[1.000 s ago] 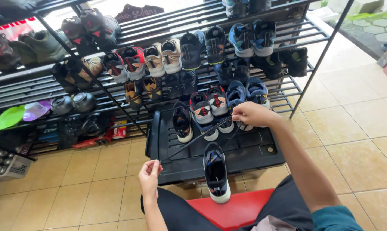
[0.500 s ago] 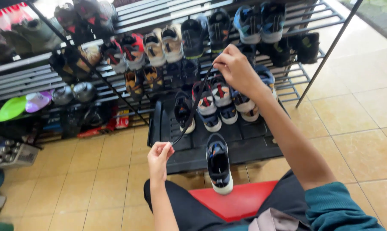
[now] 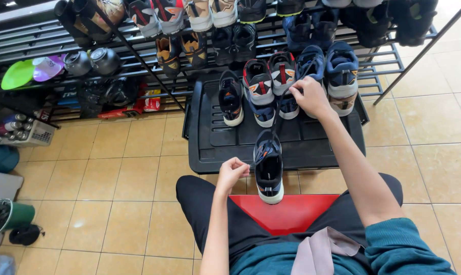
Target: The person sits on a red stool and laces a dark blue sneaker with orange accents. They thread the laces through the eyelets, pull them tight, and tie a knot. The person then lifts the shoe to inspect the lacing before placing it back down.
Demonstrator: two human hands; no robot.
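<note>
A black sneaker with a white sole (image 3: 269, 170) stands between my knees, its heel on a red stool (image 3: 286, 211) and its toe on a black plastic tray (image 3: 205, 137). My right hand (image 3: 310, 97) is stretched forward over the tray and pinches the end of a dark shoelace (image 3: 276, 114) that runs taut from the sneaker. My left hand (image 3: 232, 170) is closed on the other lace end, just left of the sneaker. Other sneakers (image 3: 258, 84) stand on the tray's far side.
A black metal shoe rack (image 3: 139, 61) full of shoes runs along the back, with its slanted leg at the right. At left are a green plate (image 3: 17, 75), a small white basket (image 3: 29, 132) and a green pot (image 3: 9, 216). The floor is beige tile.
The camera has tilted down and closer. My right hand came down and back with the lace. My left hand moved right, up against the sneaker.
</note>
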